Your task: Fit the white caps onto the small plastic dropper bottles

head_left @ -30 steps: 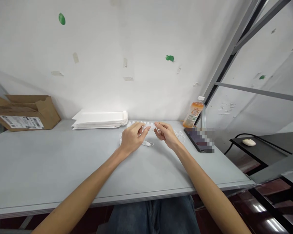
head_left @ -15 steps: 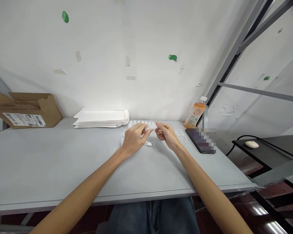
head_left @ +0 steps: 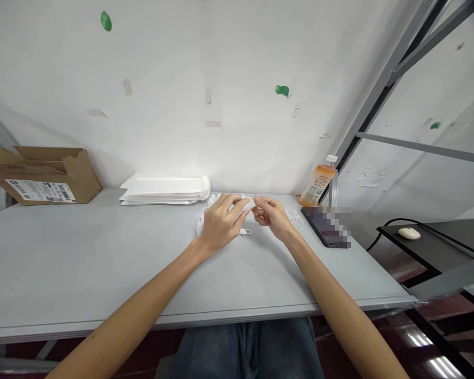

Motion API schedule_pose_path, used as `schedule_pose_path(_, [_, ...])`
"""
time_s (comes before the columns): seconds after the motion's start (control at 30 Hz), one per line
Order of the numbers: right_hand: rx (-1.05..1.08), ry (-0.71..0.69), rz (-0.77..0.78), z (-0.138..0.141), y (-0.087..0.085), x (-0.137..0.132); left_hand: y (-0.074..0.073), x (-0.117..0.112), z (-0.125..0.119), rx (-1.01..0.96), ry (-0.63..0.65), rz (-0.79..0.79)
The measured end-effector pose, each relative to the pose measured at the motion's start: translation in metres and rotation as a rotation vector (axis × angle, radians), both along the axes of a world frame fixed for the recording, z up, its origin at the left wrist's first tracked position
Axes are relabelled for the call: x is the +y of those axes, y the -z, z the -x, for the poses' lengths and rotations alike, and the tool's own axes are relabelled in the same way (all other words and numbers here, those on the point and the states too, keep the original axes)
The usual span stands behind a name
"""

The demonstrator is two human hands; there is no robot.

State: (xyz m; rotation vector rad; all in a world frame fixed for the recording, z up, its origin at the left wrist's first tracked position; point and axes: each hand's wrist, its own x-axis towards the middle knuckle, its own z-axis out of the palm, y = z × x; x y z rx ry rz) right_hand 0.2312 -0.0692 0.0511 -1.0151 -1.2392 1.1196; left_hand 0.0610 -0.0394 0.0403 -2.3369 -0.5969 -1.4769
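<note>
Pinching a white mask (head_left: 243, 204) above the bench (head_left: 102, 252), the left hand (head_left: 221, 223) curls its fingers closed over the fabric, and the right hand (head_left: 272, 217) brings its fingertips together at the mask's far end, almost meeting the left. Whether those right fingers actually grip it is hard to make out, and much of the mask is hidden under the hands. An ear loop (head_left: 245, 231) shows below them, and white loops (head_left: 294, 217) lie just beside the right hand.

A shipping label (head_left: 40, 191) with a barcode sits on a cardboard box (head_left: 43, 173), its print too small to read. The orange drink bottle (head_left: 319, 185) also has unreadable writing, and a phone (head_left: 326, 226) near it is blurred out. A stack of white envelopes (head_left: 165, 189) lies along the wall (head_left: 181, 95). The hands work close to the bench's back edge, well in from the front edge beneath the forearms.
</note>
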Motion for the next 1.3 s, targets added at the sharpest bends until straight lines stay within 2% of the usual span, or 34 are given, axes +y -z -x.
schedule_pose_path(0.53, [-0.124,-0.064,-0.115,-0.013,-0.009,-0.005,-0.001,0.000,0.001,-0.032,-0.019,0.043])
schedule_pose_path(0.67, [-0.104,-0.028,-0.140,-0.016,-0.011,-0.005,-0.002,0.001,0.002,-0.070,-0.014,0.063])
schedule_pose_path(0.77, [-0.124,0.059,-0.151,-0.026,-0.013,-0.004,-0.002,0.002,0.002,-0.086,-0.021,0.051])
schedule_pose_path(0.83, [-0.246,0.173,-0.162,-0.038,-0.015,-0.004,-0.002,0.003,0.003,-0.103,-0.028,0.044])
schedule_pose_path(0.93, [-0.590,0.380,-0.159,-0.059,-0.016,-0.006,-0.002,0.005,0.004,-0.131,-0.041,0.048])
schedule_pose_path(1.0, [-0.821,0.433,-0.118,-0.071,-0.016,-0.007,-0.003,0.006,0.004,-0.140,-0.049,0.053])
schedule_pose_path(1.1, [-1.030,0.302,0.003,-0.080,-0.013,-0.008,-0.004,0.006,0.004,-0.146,-0.054,0.051])
schedule_pose_path(1.2, [-1.072,0.139,0.146,-0.077,-0.007,-0.007,-0.004,0.007,0.005,-0.146,-0.059,0.055])
schedule_pose_path(1.3, [-1.081,0.051,0.210,-0.069,0.000,-0.005,-0.004,0.006,0.005,-0.139,-0.055,0.064])
